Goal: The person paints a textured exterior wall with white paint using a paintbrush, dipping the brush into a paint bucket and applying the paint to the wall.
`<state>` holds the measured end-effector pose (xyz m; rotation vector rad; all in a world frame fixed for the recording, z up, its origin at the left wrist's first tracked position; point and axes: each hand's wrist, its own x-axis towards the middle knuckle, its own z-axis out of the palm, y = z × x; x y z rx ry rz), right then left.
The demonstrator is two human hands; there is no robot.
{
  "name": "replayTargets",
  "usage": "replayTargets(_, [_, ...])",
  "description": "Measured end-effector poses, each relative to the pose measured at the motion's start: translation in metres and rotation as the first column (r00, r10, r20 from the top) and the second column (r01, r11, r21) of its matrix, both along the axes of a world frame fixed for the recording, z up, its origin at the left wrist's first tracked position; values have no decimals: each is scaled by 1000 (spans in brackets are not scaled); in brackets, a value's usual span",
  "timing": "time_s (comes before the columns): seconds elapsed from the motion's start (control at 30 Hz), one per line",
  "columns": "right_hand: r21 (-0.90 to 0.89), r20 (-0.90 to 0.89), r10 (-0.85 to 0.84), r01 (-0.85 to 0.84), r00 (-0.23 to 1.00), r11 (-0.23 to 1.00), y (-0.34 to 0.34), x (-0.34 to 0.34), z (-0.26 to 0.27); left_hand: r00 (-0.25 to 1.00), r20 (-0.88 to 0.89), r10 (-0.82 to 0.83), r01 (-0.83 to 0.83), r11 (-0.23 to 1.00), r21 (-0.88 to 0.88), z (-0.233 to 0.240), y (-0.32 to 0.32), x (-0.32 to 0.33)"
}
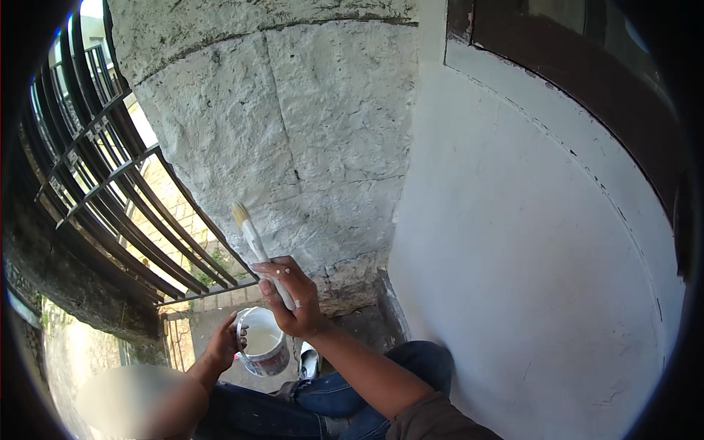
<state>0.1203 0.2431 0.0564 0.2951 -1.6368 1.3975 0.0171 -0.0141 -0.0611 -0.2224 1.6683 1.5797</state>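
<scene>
My right hand (294, 300) grips a paintbrush (254, 239) by its paint-smeared handle, and white specks dot the fingers. The pale bristles point up and away, against or just in front of a rough stone wall (330, 126) coated in whitish paint; whether they touch it I cannot tell. Lower down, my left hand (224, 342) holds a white plastic bucket (267, 360) at its rim or handle. Whitish liquid paint (261, 342) lies inside the bucket. Bare, browner stone shows along the wall's foot.
A smooth white wall (511, 236) meets the stone at right, below a dark brown frame (577, 82). Dark metal bars (126, 181) stand at left above a weathered ledge (82, 286). My bent legs (341, 390) and a shoe (309, 363) are beneath my arms.
</scene>
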Motion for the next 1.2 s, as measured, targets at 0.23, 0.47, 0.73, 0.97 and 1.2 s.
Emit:
replayTargets(0.23, [277,459,49,-195,887,941,10,-2,-22,998,52,43,-49,990,133,18,11,18])
replayTargets(0.47, [131,803,84,-311,591,941,36,23,21,988,150,-28,-15,961,277,31,-2,29])
replayTargets(0.73, [236,888,8,-470,460,850,5,0,-48,978,187,-91,48,973,224,59,20,36])
replayTargets(0.97, [503,829,-146,-606,540,616,-29,10,-114,939,-48,-342,334,863,378,58,22,52])
replayTargets(1.2, [505,859,-292,-603,420,617,-54,9,-173,908,-231,-351,415,833,365,49,23,57])
